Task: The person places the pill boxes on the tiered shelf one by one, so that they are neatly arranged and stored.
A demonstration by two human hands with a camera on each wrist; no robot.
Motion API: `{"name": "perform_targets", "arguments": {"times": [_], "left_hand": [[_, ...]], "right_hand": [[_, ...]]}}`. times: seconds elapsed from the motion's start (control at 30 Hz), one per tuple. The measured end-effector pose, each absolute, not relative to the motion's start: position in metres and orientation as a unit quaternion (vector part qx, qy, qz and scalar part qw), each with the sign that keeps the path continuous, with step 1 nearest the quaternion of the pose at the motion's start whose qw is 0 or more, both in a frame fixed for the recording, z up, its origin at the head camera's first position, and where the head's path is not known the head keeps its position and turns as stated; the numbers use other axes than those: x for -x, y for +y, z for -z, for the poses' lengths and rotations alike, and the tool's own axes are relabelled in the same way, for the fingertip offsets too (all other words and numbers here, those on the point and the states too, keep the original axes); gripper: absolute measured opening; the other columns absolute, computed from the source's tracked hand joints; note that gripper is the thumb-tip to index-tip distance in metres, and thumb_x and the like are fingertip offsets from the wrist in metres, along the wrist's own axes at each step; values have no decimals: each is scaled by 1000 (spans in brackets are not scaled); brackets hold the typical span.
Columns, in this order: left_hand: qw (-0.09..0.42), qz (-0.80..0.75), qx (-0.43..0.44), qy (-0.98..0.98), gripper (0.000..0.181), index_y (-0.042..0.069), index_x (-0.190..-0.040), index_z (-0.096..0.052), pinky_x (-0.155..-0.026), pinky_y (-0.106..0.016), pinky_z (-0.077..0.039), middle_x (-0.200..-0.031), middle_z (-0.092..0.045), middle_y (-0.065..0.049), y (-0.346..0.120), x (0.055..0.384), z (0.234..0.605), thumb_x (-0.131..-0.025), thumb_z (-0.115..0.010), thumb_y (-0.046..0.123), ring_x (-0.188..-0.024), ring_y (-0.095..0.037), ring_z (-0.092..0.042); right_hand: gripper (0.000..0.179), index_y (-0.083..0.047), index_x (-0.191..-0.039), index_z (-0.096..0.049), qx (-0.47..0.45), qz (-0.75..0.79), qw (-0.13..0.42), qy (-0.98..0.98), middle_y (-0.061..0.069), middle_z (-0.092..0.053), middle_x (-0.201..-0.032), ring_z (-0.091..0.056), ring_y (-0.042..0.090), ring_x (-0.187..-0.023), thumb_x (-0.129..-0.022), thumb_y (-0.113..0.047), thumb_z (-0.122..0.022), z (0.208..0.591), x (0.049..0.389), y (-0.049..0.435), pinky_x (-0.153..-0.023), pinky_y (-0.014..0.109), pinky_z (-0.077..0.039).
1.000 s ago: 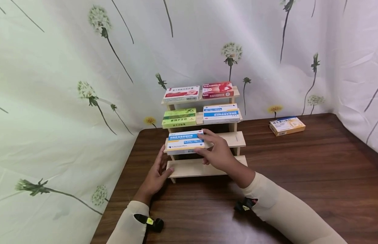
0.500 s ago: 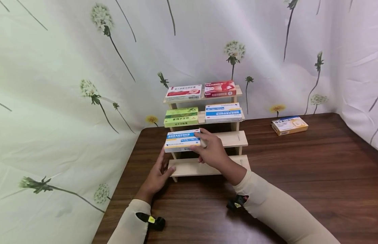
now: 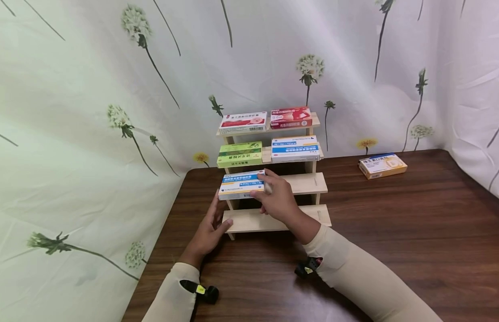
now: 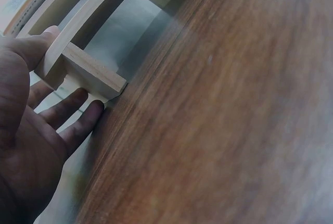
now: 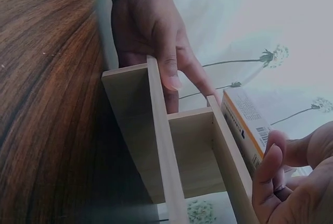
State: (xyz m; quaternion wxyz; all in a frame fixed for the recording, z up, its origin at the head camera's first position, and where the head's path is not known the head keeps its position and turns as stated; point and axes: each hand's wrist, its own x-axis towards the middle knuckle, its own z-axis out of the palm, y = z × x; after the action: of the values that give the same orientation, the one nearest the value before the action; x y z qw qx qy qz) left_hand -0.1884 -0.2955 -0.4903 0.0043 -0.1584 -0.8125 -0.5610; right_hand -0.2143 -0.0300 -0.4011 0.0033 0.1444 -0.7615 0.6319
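A white-and-blue medicine box [image 3: 240, 185] lies over the left part of the third step down of a tiered wooden stand [image 3: 269, 219]. My right hand [image 3: 278, 197] pinches its right end between thumb and fingers. At the stand's left end is my left hand [image 3: 207, 230], thumb resting on the lowest step and the other fingers along the outside. Its index fingertip comes right up to the box's left corner. From the left wrist, the left hand [image 4: 36, 114] shows spread, fairly straight fingers beside the step's end. The right wrist view shows the right-hand fingers [image 5: 274, 153] at the box's edge.
On the top step lie a white-and-red box [image 3: 243, 123] and a red box [image 3: 291, 117]. Below them are a green box [image 3: 239, 154] and another white-and-blue box [image 3: 295, 149]. A white-and-orange box [image 3: 382, 166] lies on the brown table [image 3: 394, 232] at the right; a flowered curtain [image 3: 249, 58] hangs behind.
My right hand has slid the white-and-blue box slightly left along the step, towards the stand's left end. The left hand stays at the stand's side.
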Motion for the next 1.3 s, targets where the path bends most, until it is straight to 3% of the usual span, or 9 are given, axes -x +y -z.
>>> {"name": "perform_targets", "arguments": {"times": [0.57,0.7,0.73,0.8,0.87,0.97,1.1,1.17,1.3], "left_hand": [[8,555,156,-817,97,44,-175,2,-133,-64,-21,-183,-22,-14,-297,191,492,-111,-67,23,-170,-41,-19],[6,554,151,-818,97,44,-175,2,-133,-65,-20,-184,-20,-12,-297,191,493,-111,-67,24,-171,-41,-18],[5,556,152,-817,97,45,-175,2,-134,-65,-19,-184,-19,-11,-297,192,493,-111,-67,23,-171,-40,-17],[4,558,153,-816,97,46,-175,2,-134,-65,-18,-185,-18,-9,-296,191,493,-111,-67,22,-171,-39,-16],[5,559,155,-815,97,46,-175,2,-134,-65,-18,-185,-16,-9,-296,191,492,-111,-67,22,-171,-38,-16],[5,560,154,-814,97,46,-175,2,-134,-65,-18,-185,-17,-9,-296,190,492,-111,-67,21,-171,-39,-16],[5,559,154,-815,97,45,-175,2,-134,-65,-17,-185,-15,-7,-295,190,493,-111,-67,22,-171,-38,-15],[5,558,154,-815,97,45,-175,2,-135,-64,-17,-186,-14,-6,-295,191,493,-111,-67,23,-172,-37,-15],[7,557,151,-816,97,45,-175,2,-135,-64,-17,-186,-11,-4,-295,191,493,-111,-68,23,-172,-37,-14]], "right_hand": [[71,3,-162,-47,-167,-592,27,-788,27,-34,-174,-61,10,-49,-100,-10,-80,408,213,-34,-52,27,-55],[76,4,-165,-41,-180,-566,33,-804,27,-28,-177,-67,18,-53,-101,-13,-80,412,212,-33,-65,35,-62],[78,3,-166,-39,-182,-559,35,-808,26,-27,-177,-71,23,-58,-101,-14,-80,412,212,-32,-74,39,-64],[81,3,-168,-36,-185,-547,44,-815,26,-26,-178,-80,34,-90,-102,-16,-80,412,211,-31,-96,48,-63],[83,2,-169,-35,-187,-535,53,-822,25,-26,-178,-72,43,-124,-102,-18,-80,412,209,-30,-113,54,-55],[81,-1,-169,-37,-196,-524,62,-826,26,-27,-178,-61,48,-140,-102,-19,-80,412,208,-28,-117,58,-52],[79,-6,-167,-44,-207,-507,67,-834,24,-31,-177,-58,47,-146,-100,-19,-82,412,205,-22,-120,62,-49],[80,-5,-166,-45,-207,-494,70,-841,23,-34,-176,-40,45,-161,-97,-19,-85,412,204,-19,-126,63,-41],[85,-1,-167,-41,-206,-480,63,-850,22,-35,-176,-36,41,-164,-97,-20,-85,412,201,-12,-128,61,-40]]}}
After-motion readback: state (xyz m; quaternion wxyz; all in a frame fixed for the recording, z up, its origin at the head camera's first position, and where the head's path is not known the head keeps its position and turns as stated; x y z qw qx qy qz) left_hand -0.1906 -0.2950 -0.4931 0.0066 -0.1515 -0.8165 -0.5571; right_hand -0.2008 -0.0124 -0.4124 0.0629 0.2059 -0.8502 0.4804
